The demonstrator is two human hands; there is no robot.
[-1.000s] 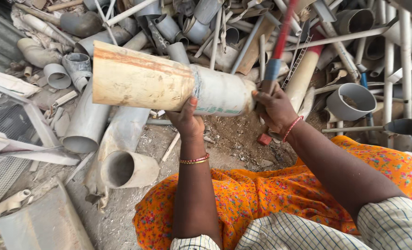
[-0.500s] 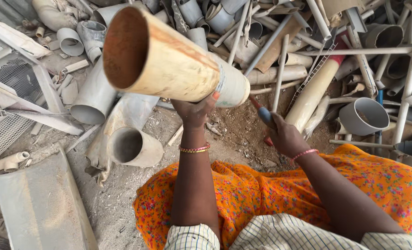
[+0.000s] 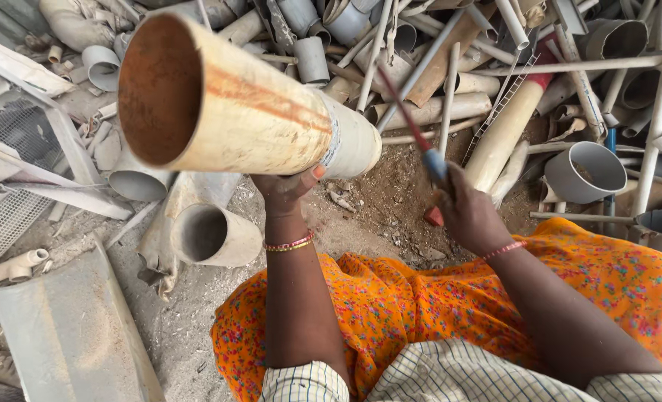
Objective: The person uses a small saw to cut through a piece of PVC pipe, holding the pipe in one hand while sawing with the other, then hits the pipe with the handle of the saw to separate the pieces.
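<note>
- Left hand (image 3: 286, 190) had its grip closed from below around the pipe (image 3: 249, 112), thumb up the near side, holding it raised and tilted, open mouth toward the camera.
- Right hand (image 3: 468, 216) had its grip closed on the blue handle of a tool (image 3: 420, 141); its thin red shaft ran up-left toward the pipe's far end.
- Whether the tip touched the pipe could not be told; the shaft was blurred.
- Pipe: wide, round, thick-walled plastic, cream-yellow with an orange-brown streak along its length; inside coated rust-brown.
- A grey collar (image 3: 353, 138) sat on the pipe's far end, dull and scuffed, paler than the cream part.
- Progress, as a judgement: collar not yet off the pipe, so the work on that end looked unfinished; no loose part of it seen.
- Scrap pile (image 3: 450, 52) beyond the hands: grey and cream pipes, thin white tubes, bends, all dusty and tangled.
- Short grey pipe (image 3: 212, 234) lay on the ground just below the raised pipe, open end showing.
- Grey pipe socket (image 3: 587, 171) lay right of the tool hand, apart from it.
- Ground (image 3: 189, 327): packed dirt, gritty, strewn with chips.
- Flat grey sheet (image 3: 70, 335) lay lower left, powdery.
- Orange flowered cloth (image 3: 420, 313) covered the lap.
</note>
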